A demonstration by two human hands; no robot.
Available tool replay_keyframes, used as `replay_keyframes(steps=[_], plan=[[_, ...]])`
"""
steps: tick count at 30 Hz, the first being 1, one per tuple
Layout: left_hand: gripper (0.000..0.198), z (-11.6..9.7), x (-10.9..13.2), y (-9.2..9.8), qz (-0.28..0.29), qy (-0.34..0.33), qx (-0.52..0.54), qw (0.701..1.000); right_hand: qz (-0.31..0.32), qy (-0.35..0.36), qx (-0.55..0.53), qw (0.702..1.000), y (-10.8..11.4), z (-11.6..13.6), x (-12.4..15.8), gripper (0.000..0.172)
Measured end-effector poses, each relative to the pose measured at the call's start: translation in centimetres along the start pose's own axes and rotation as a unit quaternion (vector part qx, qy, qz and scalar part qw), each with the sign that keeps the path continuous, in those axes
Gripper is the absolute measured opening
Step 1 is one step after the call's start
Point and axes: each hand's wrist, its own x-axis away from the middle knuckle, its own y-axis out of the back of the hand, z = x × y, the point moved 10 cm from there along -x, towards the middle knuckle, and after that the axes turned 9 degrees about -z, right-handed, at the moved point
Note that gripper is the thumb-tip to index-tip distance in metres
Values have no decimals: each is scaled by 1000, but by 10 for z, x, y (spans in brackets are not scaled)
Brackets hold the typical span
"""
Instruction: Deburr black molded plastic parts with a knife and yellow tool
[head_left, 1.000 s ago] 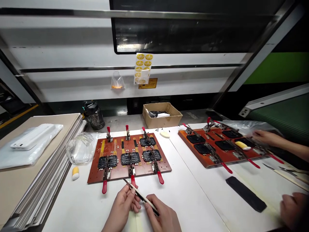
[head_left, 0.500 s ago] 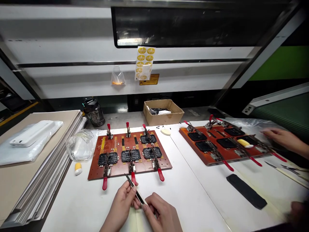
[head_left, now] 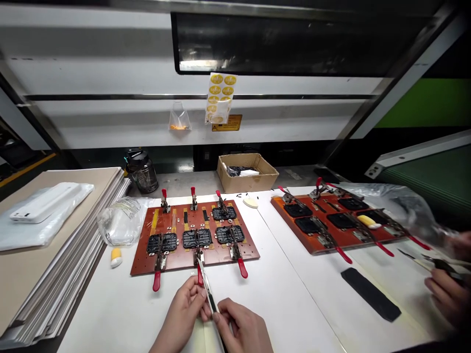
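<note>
A pair of slim tweezers, pale with a dark stripe, points away from me over the front edge of the left red-brown fixture board. My right hand grips the lower end between thumb and fingers. Closed around the middle is my left hand, its fingertips on the shaft; anything smaller there is hidden. The tips lie close to the middle red-handled clamp. Black plastic parts sit on the board, some under clamps.
A second fixture board stands to the right, with a yellow-and-white finger cot on it. A co-worker's hand holds a dark-handled tool. A black strip, cardboard box and cardboard stack surround the workspace.
The tweezers have turned, showing a bright edge and pointing more directly at the middle clamp. The co-worker's hand has left the right board, and a hand now holds a tool at the right edge.
</note>
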Motion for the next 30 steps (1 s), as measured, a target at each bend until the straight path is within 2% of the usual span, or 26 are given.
replay_keyframes(steps=[8,11,14,17,22,27,30], plan=[[39,2,1,1,-1,-1,1,1000,4,-13,-22,1000,-3,-3,0,26],[40,2,2,1,2,2,3,1000,-18,-31,-55,998,-2,-9,2,28],[48,6,0,1,-3,14,1,1000,-56,-78,-112,989,0,-22,4,34],[52,10,-1,4,-18,10,-7,1000,-101,-128,-169,972,8,-33,5,37],[53,13,0,6,-38,7,-5,999,-170,-166,-212,948,23,-40,8,38],[65,21,0,9,-82,21,12,996,-163,-179,-224,944,15,-45,7,39],[71,28,1,12,-110,39,13,993,-163,-175,-235,942,11,-47,7,30]])
